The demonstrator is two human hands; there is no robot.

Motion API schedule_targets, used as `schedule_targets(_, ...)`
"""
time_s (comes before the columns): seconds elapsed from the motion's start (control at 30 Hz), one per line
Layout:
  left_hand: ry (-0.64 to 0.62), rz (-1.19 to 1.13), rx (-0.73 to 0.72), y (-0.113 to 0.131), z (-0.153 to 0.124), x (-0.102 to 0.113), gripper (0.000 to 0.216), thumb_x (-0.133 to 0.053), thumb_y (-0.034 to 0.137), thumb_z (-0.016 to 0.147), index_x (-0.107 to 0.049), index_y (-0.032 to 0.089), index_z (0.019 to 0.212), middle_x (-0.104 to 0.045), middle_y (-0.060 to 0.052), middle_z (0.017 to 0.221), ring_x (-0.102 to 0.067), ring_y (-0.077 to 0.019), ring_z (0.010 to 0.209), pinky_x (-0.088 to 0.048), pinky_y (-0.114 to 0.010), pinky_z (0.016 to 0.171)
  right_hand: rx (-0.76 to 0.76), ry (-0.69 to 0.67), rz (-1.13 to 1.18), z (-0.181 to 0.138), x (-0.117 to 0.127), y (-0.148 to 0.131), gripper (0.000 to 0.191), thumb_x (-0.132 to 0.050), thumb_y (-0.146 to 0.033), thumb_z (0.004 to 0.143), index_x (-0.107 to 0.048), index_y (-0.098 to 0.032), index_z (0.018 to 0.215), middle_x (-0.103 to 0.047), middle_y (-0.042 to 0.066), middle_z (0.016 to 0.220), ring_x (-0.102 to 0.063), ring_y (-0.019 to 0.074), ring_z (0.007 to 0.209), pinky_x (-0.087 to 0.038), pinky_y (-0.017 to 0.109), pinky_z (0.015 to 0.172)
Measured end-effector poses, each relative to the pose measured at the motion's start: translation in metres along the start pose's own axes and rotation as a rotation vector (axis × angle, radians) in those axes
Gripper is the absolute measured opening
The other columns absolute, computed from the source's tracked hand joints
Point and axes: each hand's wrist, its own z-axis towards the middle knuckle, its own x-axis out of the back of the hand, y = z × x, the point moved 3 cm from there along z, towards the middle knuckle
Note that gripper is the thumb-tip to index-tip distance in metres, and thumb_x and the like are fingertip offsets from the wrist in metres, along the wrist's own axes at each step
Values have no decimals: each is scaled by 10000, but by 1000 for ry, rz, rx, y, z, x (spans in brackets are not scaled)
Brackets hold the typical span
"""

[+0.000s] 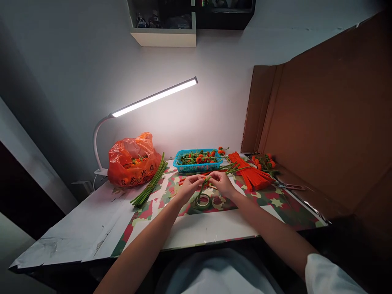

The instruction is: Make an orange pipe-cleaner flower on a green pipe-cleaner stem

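Observation:
My left hand [189,186] and my right hand [223,182] meet above the middle of the table, both closed with fingertips pinched. Between them is the upper end of a strip of green floral tape [202,188], which runs down to its roll [202,201] on the tabletop. A thin green stem [240,168] reaches up and right from behind my right hand. Some orange pipe cleaner shows behind my left hand; whether it is held is hidden. A fan of orange pipe cleaners [252,175] lies to the right.
A blue basket [197,166] of orange flowers stands behind my hands. Left are a bundle of green stems [150,185] and an orange plastic bag [131,163] beneath a lit lamp [154,97]. Right lie more flowers [265,162], scissors [290,186] and a tall cardboard panel [321,110].

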Motion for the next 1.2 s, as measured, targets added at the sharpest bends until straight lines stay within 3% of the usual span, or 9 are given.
schedule_targets(0.2, 124, -263, 118, -6, 3, 2, 281, -787, 361, 568, -627, 138, 628, -658, -31, 698, -604, -133, 663, -472, -247, 648, 368, 226, -384, -15, 4, -23, 45, -547, -231, 785, -568, -195, 802, -525, 9, 739, -471, 146, 640, -384, 268, 606)
schedule_targets(0.3, 161, -334, 112, -6, 4, 3, 298, -815, 332, 526, -608, 134, 609, -630, -15, 644, -592, -120, 627, -470, -226, 604, 514, 123, -477, -21, -3, -29, 127, -600, -198, 733, -551, -202, 851, -564, 30, 819, -518, 185, 774, -407, 305, 721)
schedule_targets(0.37, 175, -349, 110, -6, 4, 4, 301, -824, 316, 515, -596, 135, 592, -614, -2, 626, -576, -103, 605, -460, -206, 578, 517, 75, -461, -22, -8, -29, 159, -620, -209, 722, -542, -204, 861, -578, 31, 832, -529, 191, 793, -413, 306, 731)
schedule_targets(0.53, 193, -309, 37, -7, 3, 4, 289, -821, 314, 543, -604, 136, 610, -623, -2, 700, -583, -104, 657, -482, -219, 629, 354, 190, -365, -20, -12, -19, 53, -567, -241, 781, -536, -198, 772, -564, 1, 708, -516, 152, 653, -401, 263, 619)
schedule_targets(0.67, 183, -221, -57, -10, 3, 2, 295, -791, 349, 595, -592, 131, 615, -650, -47, 879, -590, -118, 664, -493, -251, 611, 299, 266, -373, -19, -14, -13, 105, -546, -259, 790, -555, -189, 712, -563, 6, 657, -505, 154, 630, -380, 267, 604)
schedule_targets(0.77, 163, -134, -113, -10, 3, 0, 297, -753, 373, 642, -583, 130, 623, -633, -81, 1008, -592, -125, 678, -497, -262, 596, 165, 303, -256, -16, -17, -4, 113, -545, -281, 764, -593, -182, 739, -594, 20, 679, -520, 161, 637, -379, 271, 593)
schedule_targets(0.97, 244, 163, -394, 0, -1, -1, 260, -693, 350, 712, -552, 158, 609, -614, -94, 952, -598, -188, 852, -498, -256, 620, -249, 218, 335, -6, -25, 15, 188, -625, -325, 585, -606, -164, 679, -511, -39, 538, -405, 90, 484, -297, 224, 473)
schedule_targets(1.07, 248, 236, -457, 6, -6, -4, 232, -652, 339, 756, -553, 178, 622, -601, -95, 975, -595, -202, 890, -513, -265, 629, -349, 179, 460, -6, -24, 13, 208, -667, -320, 535, -598, -161, 649, -443, -62, 480, -333, 61, 439, -234, 207, 434)
schedule_targets(1.2, 252, 270, -427, 13, -11, -6, 171, -683, 315, 732, -591, 208, 635, -606, -93, 1006, -568, -225, 967, -514, -301, 754, -411, 190, 495, -8, -21, 9, 208, -694, -304, 536, -567, -169, 630, -462, -53, 498, -361, 62, 443, -257, 197, 422)
